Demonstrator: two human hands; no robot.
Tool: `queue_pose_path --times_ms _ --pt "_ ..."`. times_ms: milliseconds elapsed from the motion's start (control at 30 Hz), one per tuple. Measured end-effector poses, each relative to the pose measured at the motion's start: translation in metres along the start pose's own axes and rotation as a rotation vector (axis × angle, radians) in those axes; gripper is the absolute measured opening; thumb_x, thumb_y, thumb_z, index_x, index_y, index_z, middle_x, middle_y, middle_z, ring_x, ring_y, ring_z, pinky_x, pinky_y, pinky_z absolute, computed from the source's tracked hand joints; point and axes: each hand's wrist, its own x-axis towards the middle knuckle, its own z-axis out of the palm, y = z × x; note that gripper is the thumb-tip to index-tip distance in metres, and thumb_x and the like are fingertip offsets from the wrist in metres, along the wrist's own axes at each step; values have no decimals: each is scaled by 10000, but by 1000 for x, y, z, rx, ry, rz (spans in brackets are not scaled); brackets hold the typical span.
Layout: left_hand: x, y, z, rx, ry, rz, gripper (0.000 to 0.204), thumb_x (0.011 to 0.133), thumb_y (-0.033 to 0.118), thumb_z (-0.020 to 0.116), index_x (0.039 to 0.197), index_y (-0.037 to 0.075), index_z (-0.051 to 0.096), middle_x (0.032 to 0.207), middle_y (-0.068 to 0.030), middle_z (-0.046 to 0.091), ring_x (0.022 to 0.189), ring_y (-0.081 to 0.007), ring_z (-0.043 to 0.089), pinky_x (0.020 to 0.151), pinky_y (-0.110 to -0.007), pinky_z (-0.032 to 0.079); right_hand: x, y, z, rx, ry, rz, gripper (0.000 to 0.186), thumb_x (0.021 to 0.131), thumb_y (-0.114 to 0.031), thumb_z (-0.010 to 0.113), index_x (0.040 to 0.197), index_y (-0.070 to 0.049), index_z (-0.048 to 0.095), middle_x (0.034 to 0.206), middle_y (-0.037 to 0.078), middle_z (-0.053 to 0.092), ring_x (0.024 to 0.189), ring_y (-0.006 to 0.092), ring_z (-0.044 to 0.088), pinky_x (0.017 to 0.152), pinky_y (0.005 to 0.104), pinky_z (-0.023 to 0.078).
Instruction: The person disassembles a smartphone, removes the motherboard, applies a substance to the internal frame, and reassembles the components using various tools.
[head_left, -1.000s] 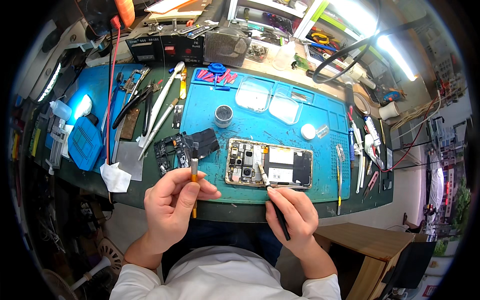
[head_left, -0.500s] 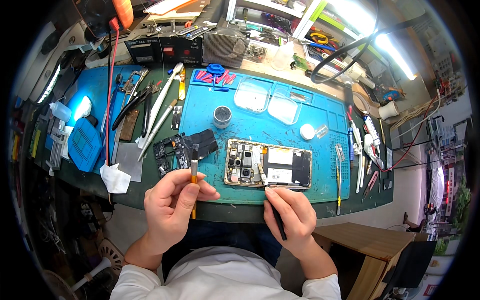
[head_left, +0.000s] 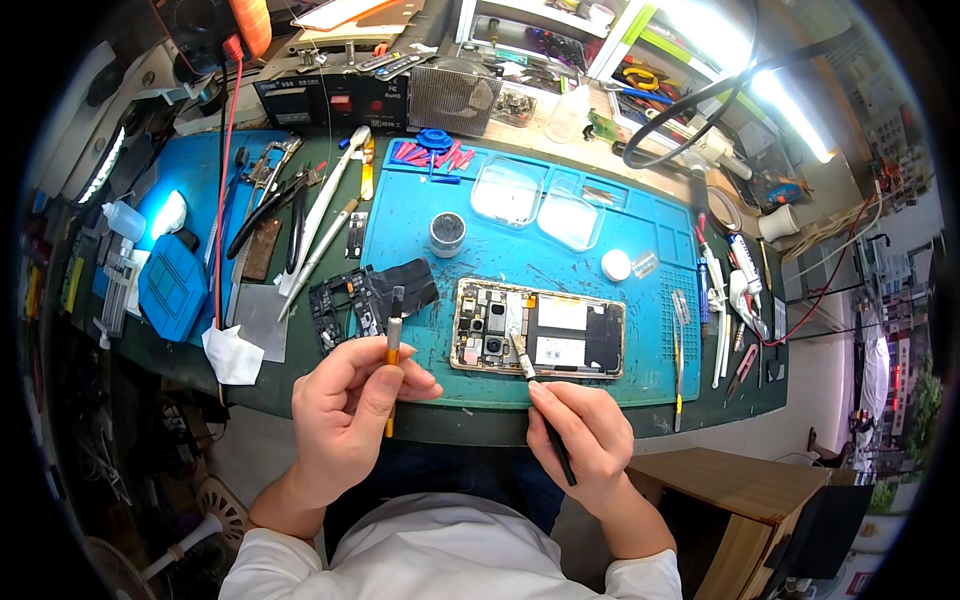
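Note:
My left hand grips a slim tool with a yellow handle, a silver collar and a flat tip pointing up; the tip's exact kind is unclear. Closed round the black handle of a small brush, my right hand angles its pale tip down onto an opened phone. The phone lies on a blue work mat, its camera modules, circuit board and black-and-white battery area exposed. The brush tip is beside the camera modules. Beyond my left hand sits a black phone cover part with a dark sheet attached.
A small round jar, clear plastic trays and a white round lid stand on the mat. Pliers and long tools lie left; tweezers and several pens lie right. A black power unit stands behind.
The brush in my right hand has shifted slightly, its tip still on the phone beside the cameras. My left hand keeps the yellow tool upright. The whole view has moved a little.

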Motion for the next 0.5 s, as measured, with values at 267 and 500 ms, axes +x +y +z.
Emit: queue_pose_path --times_ms 267,500 --pt "1 1 2 -4 14 0 218 1104 87 519 1230 -66 608 972 -151 741 884 -235 768 845 -377 642 1 0 -2 35 3 15 424 694 103 800 1109 28 759 990 111 720 793 249 710 687 330 575" --pt "0 0 1 -36 16 -2 218 1092 67 550 1231 -94 600 984 -173 751 907 -238 772 849 -363 642 -1 1 1 -5 4 -15 430 686 108 779 1106 23 760 990 108 719 787 243 707 670 323 572"
